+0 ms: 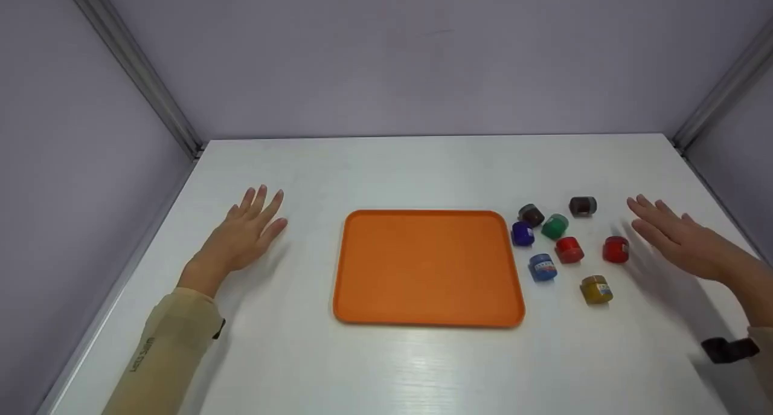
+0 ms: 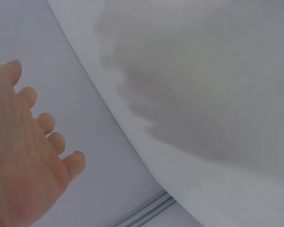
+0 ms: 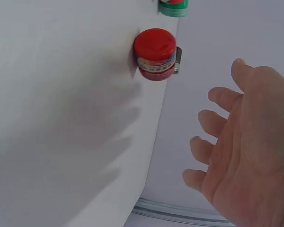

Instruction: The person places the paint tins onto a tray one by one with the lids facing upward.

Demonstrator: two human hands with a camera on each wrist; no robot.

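Observation:
An empty orange tray (image 1: 426,267) lies in the middle of a white table (image 1: 386,167). Right of it sit several small paint jars, among them a green one (image 1: 555,226), a blue one (image 1: 542,267), a yellow one (image 1: 596,289) and two red ones (image 1: 569,249) (image 1: 615,249). My left hand (image 1: 256,212) is flat with straight fingers, left of the tray, holding nothing. My right hand (image 1: 655,218) hovers with spread fingers just right of the jars, nearest the right-hand red jar (image 3: 155,54). In the wrist views the left hand (image 2: 33,137) and the right hand (image 3: 236,156) show bare palms.
Pale purple walls enclose the table on three sides, with metal rails in the back left corner (image 1: 139,70) and the back right corner (image 1: 718,95). A dark jar (image 1: 583,206) sits farthest back in the group. A black strap (image 1: 728,348) shows at my right wrist.

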